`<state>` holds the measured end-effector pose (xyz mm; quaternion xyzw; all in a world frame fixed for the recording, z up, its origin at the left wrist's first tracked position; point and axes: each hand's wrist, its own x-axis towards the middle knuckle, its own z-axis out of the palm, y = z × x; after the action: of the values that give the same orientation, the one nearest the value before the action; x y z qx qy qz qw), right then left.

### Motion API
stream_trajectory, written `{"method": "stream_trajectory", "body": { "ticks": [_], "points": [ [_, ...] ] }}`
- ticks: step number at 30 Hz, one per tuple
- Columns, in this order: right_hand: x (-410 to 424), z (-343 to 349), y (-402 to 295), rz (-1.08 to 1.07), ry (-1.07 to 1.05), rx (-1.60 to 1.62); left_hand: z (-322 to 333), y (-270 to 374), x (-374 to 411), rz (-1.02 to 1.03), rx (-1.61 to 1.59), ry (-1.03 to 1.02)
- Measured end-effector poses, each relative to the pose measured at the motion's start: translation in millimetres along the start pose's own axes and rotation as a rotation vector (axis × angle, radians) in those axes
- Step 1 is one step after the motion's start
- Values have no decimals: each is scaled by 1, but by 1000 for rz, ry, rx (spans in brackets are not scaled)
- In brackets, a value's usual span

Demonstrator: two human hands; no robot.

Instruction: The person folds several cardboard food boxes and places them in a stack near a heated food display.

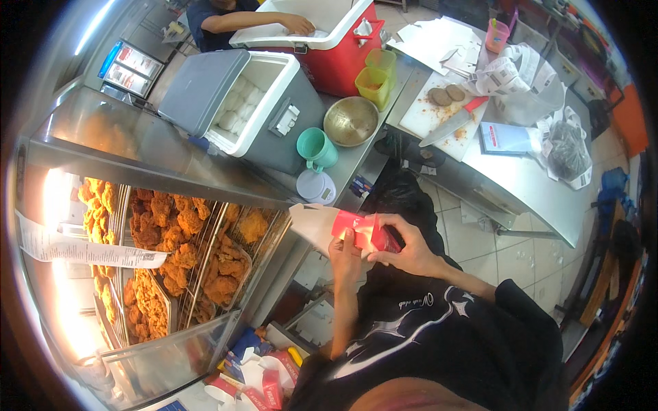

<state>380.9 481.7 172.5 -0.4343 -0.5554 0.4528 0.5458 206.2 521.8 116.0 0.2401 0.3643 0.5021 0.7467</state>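
A red and white paperboard food carton [354, 230], partly folded, is held between both my hands in front of my chest. Its pale, unprinted flap [314, 222] spreads out to the upper left. My left hand [345, 257] grips the carton from below, thumb pressed on the red face. Around the carton's right end curl the thumb and fingers of my right hand [413, 246]. Just left of the carton stands a lit glass warming cabinet [169, 354] with fried chicken pieces [177, 216] on wire racks.
A grey cooler box [295, 87] holding pale wrapped balls, a kitchen scale [316, 187], a green jug [316, 146] and a steel bowl [351, 120] stand ahead. A knife [447, 128] lies on a cutting board [419, 115]. Another person's hand [298, 24] reaches into a red cooler [329, 64]. Folded cartons [272, 388] lie below.
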Motion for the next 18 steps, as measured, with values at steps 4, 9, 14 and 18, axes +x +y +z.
{"method": "stream_trajectory", "body": {
  "ticks": [4,9,14,18],
  "points": [
    [-4,9,1,54,249,335,14,-10,-10,114,-10,-57],
    [-5,-4,-4,22,88,91,20,-4,-18,160,127,144],
    [-9,2,-23,-91,-109,-94,18,17,-32,204,112,107],
    [-17,26,-4,-185,71,-345,6,10,-39,125,72,49]
  ]
}}
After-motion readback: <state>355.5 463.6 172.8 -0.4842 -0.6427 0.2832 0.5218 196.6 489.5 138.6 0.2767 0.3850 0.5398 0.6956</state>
